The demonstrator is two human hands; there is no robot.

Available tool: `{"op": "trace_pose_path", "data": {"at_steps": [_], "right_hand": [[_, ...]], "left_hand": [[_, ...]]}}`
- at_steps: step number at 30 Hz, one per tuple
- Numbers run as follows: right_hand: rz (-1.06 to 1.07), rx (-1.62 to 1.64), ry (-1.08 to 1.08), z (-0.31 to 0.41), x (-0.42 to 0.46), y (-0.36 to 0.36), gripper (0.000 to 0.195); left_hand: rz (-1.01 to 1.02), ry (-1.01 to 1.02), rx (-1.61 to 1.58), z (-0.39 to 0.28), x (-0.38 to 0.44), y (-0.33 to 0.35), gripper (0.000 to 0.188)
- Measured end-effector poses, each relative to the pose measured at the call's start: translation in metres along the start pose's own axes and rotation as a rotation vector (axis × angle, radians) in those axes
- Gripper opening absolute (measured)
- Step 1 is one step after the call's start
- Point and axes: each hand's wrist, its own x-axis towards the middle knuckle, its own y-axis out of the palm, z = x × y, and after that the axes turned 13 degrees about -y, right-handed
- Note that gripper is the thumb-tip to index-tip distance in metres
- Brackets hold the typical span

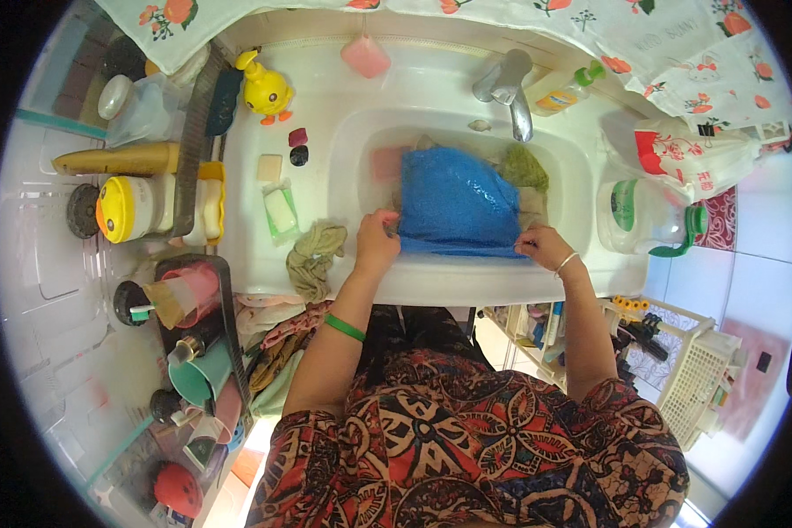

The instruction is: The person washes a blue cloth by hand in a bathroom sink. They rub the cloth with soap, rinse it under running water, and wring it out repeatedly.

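A wet blue cloth (459,198) lies spread in the white washbasin (429,280), its near edge pulled fairly straight between my hands. My left hand (377,243) pinches the cloth's near left corner, and my right hand (542,247) pinches its near right corner. Behind and beside the blue cloth, an olive-green cloth (527,168) and other pale fabric lie in the basin. Something pink (387,164) shows blurred at the basin's left. A crumpled, greenish-beige cloth (313,261) rests on the rim, left of my left hand.
A chrome faucet (516,96) stands behind the basin. Soap bars (280,210) and a yellow duck-shaped bottle (266,91) sit left. At right are a clear plastic jug (640,214) and a plastic bag (706,162). Wall racks (195,132) hold toiletries at far left.
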Motion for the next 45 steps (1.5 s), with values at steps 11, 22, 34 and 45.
{"op": "trace_pose_path", "data": {"at_steps": [11, 22, 34, 45], "right_hand": [[-0.478, -0.267, -0.212, 0.04, 0.227, 0.056, 0.023], [-0.34, 0.737, -0.123, 0.043, 0.214, 0.009, 0.02], [-0.393, 0.586, -0.089, 0.12, 0.174, 0.042, 0.027], [-0.281, -0.331, -0.114, 0.171, 0.206, 0.088, 0.029]], "left_hand": [[-0.207, 0.129, -0.03, -0.001, 0.071, 0.051, 0.031], [0.039, 0.096, -0.294, 0.007, 0.091, 0.055, 0.021], [0.374, -0.193, -1.091, -0.04, 0.021, 0.003, 0.03], [0.909, 0.375, -1.631, -0.001, 0.021, 0.011, 0.031]]}}
